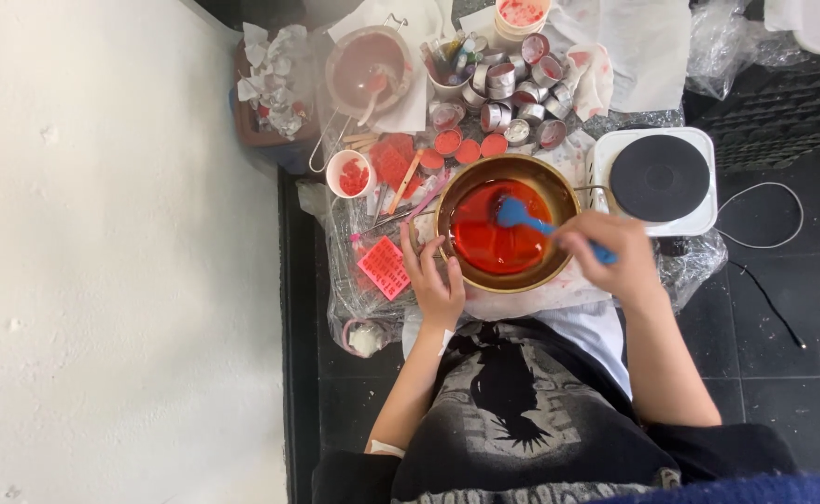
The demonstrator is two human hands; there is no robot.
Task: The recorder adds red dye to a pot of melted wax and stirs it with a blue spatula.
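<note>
A brass-coloured bowl (559,191) full of red liquid (489,243) stands in front of me on a plastic-covered table. My right hand (615,257) grips a blue spatula (520,216) whose blade dips into the red liquid. At the bowl's near left rim rests my left hand (435,280), fingers spread, steadying it.
A white hot plate with a black disc (659,177) sits right of the bowl. Several small metal cups (512,89) and red-filled cups (466,147) lie behind it. A pink mould (384,267), a white cup (350,174) and a glass bowl (366,70) are at the left. A white wall is on the left.
</note>
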